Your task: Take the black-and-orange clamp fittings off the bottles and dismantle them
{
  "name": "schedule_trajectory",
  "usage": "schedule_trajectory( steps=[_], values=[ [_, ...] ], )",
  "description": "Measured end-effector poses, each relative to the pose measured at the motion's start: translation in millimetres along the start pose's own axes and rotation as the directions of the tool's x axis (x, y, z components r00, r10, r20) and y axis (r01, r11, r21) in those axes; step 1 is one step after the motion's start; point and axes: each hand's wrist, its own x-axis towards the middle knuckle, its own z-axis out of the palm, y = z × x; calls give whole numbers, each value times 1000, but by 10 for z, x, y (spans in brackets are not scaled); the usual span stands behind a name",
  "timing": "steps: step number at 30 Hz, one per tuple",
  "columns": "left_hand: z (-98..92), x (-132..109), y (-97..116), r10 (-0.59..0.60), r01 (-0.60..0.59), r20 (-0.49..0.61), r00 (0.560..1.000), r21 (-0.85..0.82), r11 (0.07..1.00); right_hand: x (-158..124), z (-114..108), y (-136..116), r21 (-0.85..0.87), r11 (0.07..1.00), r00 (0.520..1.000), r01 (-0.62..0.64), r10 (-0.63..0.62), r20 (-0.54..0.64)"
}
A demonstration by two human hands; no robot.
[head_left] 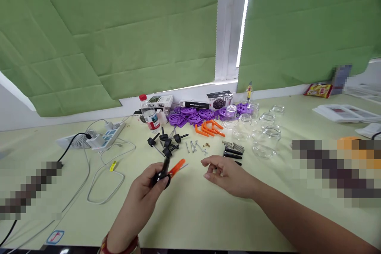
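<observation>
My left hand (145, 192) grips a black plastic part (161, 178). An orange lever (178, 166) points up and right from that part, and a thin metal screw shows beside it. Above the table my right hand (226, 175) has loosely bent fingers, with thumb and forefinger apart and nothing visible between them. Just behind it are several black rods (232, 153) and springs (238, 147). Past my left hand lie more black parts with stems (167, 143). Long screws (192, 147), small brass pieces (206, 144) and loose orange levers (210, 127) lie between the hands, farther back.
Purple openwork discs (193, 117) are heaped near the wall, with boxes (220, 100) behind. A red-capped bottle (150, 115) stands left of them. Clear cups (269, 139) are grouped right. A power strip (111, 135) and cables lie left. A yellow-red packet (318, 90) rests far right.
</observation>
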Motion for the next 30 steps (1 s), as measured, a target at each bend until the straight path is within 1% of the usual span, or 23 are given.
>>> schedule_trajectory(
  steps=[2, 4, 6, 8, 11, 13, 14, 16, 18, 19, 21, 23, 25, 26, 28, 30],
  values=[
    [184, 25, 86, -60, 64, 27, 998, -221, 973, -21, 54, 33, 138, 990, 1000, -10, 7, 25],
    [352, 72, 98, -96, 101, 33, 995, -386, 917, -24, 88, 76, 273, 961, 999, -42, 38, 21],
    [479, 122, 67, -130, 132, 40, 991, -525, 841, -16, 95, 114, 370, 925, 996, -86, 93, 0],
    [563, 161, 29, -172, 180, 74, 982, -628, 757, -8, 79, 132, 422, 900, 990, -106, 134, -36],
    [643, 187, -10, -252, 263, 121, 960, -692, 672, -6, 39, 112, 420, 901, 988, -110, 144, -50],
    [689, 185, -26, -292, 282, 108, 950, -696, 660, -13, 18, 85, 387, 914, 990, -120, 141, -27],
    [712, 180, -35, -297, 268, 83, 951, -696, 666, -19, 12, 74, 370, 921, 990, -120, 137, -18],
    [751, 160, -56, -258, 190, 2, 966, -684, 704, -33, 8, 67, 350, 930, 992, -112, 124, -11],
    [774, 135, -81, -169, 81, -84, 982, -620, 780, -49, 17, 83, 337, 935, 994, -107, 109, 13],
    [778, 122, -95, -116, 34, -110, 987, -568, 822, -57, 25, 97, 326, 939, 994, -106, 101, 34],
    [772, 102, -118, -28, -30, -120, 992, -454, 890, -69, 44, 128, 288, 952, 994, -99, 81, 74],
    [755, 97, -127, 38, -88, -149, 988, -350, 933, -77, 64, 145, 262, 961, 994, -84, 62, 91],
    [733, 109, -119, 145, -191, -229, 963, -192, 963, -82, 80, 139, 296, 953, 995, -72, 49, 85],
    [722, 122, -109, 217, -245, -263, 940, -80, 966, -84, 88, 127, 331, 941, 996, -71, 46, 82],
    [700, 152, -83, 367, -329, -292, 883, 172, 929, -92, 108, 95, 412, 907, 994, -90, 56, 94],
    [678, 182, -61, 470, -361, -274, 839, 366, 858, -99, 137, 74, 482, 866, 988, -134, 76, 137]
  ],
)
